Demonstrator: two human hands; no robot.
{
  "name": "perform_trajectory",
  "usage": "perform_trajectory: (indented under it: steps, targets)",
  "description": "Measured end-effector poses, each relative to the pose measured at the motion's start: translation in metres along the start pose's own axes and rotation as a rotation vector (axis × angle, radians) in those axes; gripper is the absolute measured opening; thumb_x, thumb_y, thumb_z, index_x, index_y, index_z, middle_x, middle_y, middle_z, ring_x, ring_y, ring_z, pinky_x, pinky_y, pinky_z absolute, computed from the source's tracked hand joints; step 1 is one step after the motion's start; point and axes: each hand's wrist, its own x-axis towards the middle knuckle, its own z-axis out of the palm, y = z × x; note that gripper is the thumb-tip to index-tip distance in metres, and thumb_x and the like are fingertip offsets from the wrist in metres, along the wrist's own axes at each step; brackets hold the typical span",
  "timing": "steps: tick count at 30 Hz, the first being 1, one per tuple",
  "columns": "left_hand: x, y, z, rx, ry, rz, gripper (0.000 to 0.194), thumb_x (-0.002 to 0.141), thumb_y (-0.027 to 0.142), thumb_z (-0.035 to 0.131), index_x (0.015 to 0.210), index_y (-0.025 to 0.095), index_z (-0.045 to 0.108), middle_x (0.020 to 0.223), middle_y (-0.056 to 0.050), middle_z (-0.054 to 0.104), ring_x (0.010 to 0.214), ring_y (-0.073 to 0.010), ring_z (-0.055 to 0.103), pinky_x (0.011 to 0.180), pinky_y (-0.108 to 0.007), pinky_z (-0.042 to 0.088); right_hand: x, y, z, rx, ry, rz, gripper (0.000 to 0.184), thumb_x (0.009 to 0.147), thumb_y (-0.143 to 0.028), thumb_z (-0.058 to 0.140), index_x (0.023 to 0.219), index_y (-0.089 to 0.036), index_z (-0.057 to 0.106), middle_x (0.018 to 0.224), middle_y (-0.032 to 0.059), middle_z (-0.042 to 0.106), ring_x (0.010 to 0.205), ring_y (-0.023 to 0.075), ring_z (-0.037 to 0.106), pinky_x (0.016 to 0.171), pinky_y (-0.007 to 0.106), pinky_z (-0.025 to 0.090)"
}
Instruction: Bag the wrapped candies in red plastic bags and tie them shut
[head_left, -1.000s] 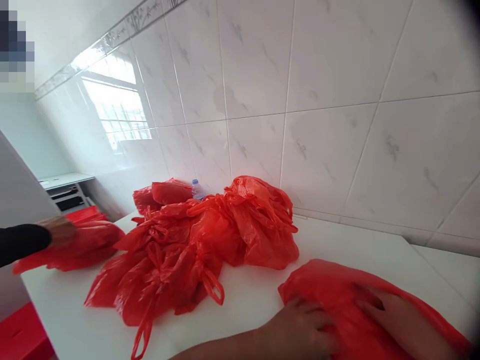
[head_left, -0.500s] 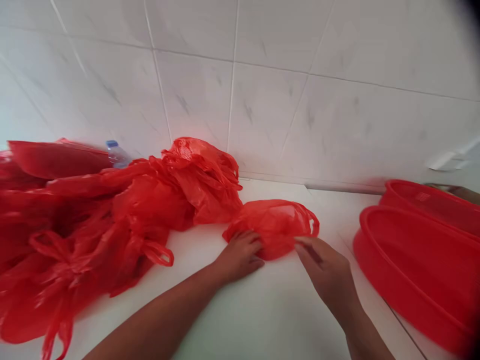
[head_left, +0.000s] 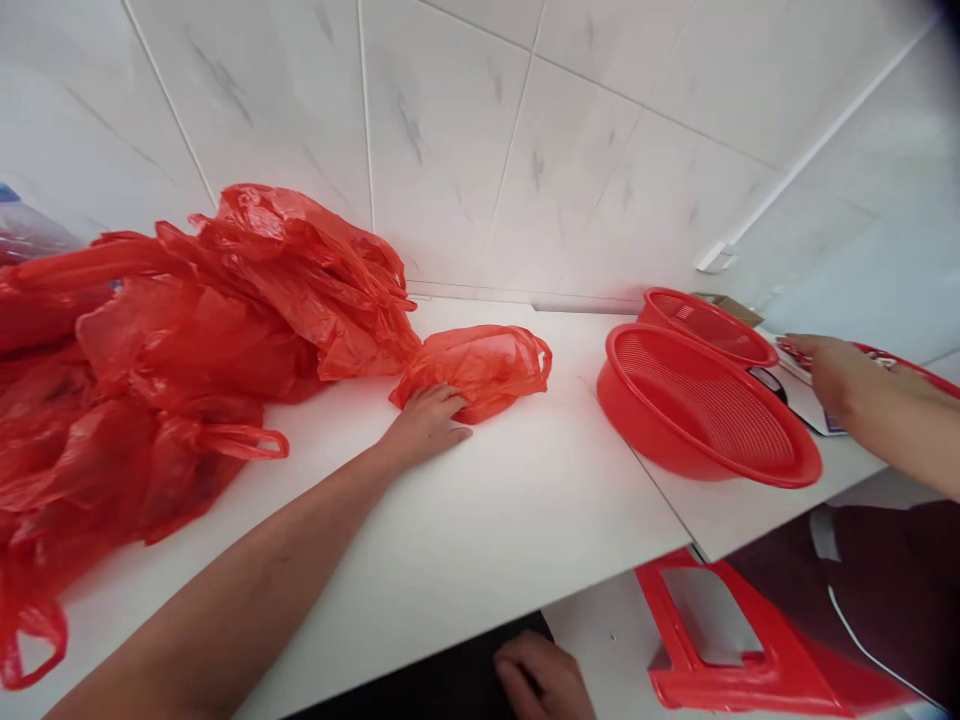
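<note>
A red plastic bag [head_left: 487, 362] lies on the white tabletop, bulging a little, with its loop handle toward the right. My left hand [head_left: 429, 420] rests on the bag's near left edge, fingers stretched over the film and thumb apart. Whatever the bag contains is hard to make out. Below the table edge, my right hand [head_left: 547, 675] is over dark cloth; its fingers are loosely bent, the thumb stands apart, and nothing shows in it. A large heap of red plastic bags [head_left: 195, 320] lies to the left, several with handles sticking out.
Two red plastic baskets [head_left: 705, 405] stand at right. Beyond them, another person's hand [head_left: 840, 375] reaches over a red rim near a flat pale device. A red plastic stool [head_left: 667, 620] is below the table [head_left: 480, 540]. A tiled wall [head_left: 450, 150] runs behind.
My right hand has left the bag's handle side and dropped below the table edge. My left hand stays on the bag. The view has swung right, bringing another person's arm and the stool into sight.
</note>
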Motion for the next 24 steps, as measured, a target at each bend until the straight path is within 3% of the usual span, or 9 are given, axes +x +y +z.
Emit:
perform_trajectory:
  steps: [3,6,10,13,19,24]
  targets:
    - [-0.001,0.000,0.000,0.015,-0.005,-0.016,0.038,0.082,0.038,0.053,0.115,0.021,0.058,0.131,-0.007,0.051,0.124,-0.0298,0.041,0.103,-0.043,0.035,0.007,-0.006,0.015,-0.027,-0.116,0.013,0.025,0.084,-0.032,0.047,0.073,-0.023,0.067,0.071,0.0021,0.067,0.067,0.0159,0.062,0.063,0.023,0.045]
    - [-0.002,0.000,0.000,0.028,-0.010,-0.024,0.040,0.083,0.040,0.051,0.117,0.022,0.057,0.132,-0.005,0.051,0.125,-0.0289,0.041,0.103,-0.042,0.034,0.020,-0.017,0.014,-0.062,-0.183,0.045,0.022,0.084,-0.026,0.048,0.085,-0.025,0.070,0.084,0.0009,0.071,0.079,0.0176,0.065,0.073,0.025,0.046]
    - [-0.003,0.001,0.000,0.046,-0.008,-0.035,0.043,0.083,0.041,0.050,0.120,0.022,0.056,0.134,-0.005,0.050,0.127,-0.0294,0.040,0.105,-0.043,0.032,0.034,-0.027,0.013,-0.182,-0.284,-0.012,0.025,0.083,-0.026,0.050,0.100,-0.027,0.068,0.106,0.0022,0.069,0.099,0.0236,0.062,0.083,0.030,0.044]
    - [-0.003,0.002,0.000,0.060,-0.005,-0.038,0.043,0.083,0.043,0.048,0.120,0.021,0.056,0.135,-0.006,0.050,0.128,-0.0293,0.039,0.106,-0.042,0.031,0.038,-0.028,0.017,-0.225,-0.336,-0.020,0.027,0.082,-0.029,0.051,0.104,-0.027,0.067,0.110,0.0035,0.068,0.101,0.0255,0.062,0.082,0.032,0.045]
    - [0.001,0.003,0.000,0.089,-0.021,-0.048,0.046,0.083,0.047,0.046,0.119,0.020,0.057,0.135,-0.007,0.050,0.127,-0.0298,0.040,0.106,-0.043,0.032,0.034,-0.024,0.017,-0.177,-0.304,-0.021,0.029,0.083,-0.029,0.049,0.108,-0.027,0.065,0.117,0.0017,0.065,0.105,0.0228,0.060,0.085,0.029,0.044]
    - [0.003,0.003,0.001,0.115,-0.023,-0.061,0.046,0.083,0.048,0.044,0.119,0.021,0.056,0.136,-0.007,0.049,0.126,-0.0306,0.041,0.105,-0.045,0.033,0.030,-0.021,0.017,-0.153,-0.297,-0.009,0.027,0.083,-0.031,0.050,0.105,-0.030,0.066,0.107,-0.0016,0.069,0.098,0.0202,0.063,0.081,0.027,0.044]
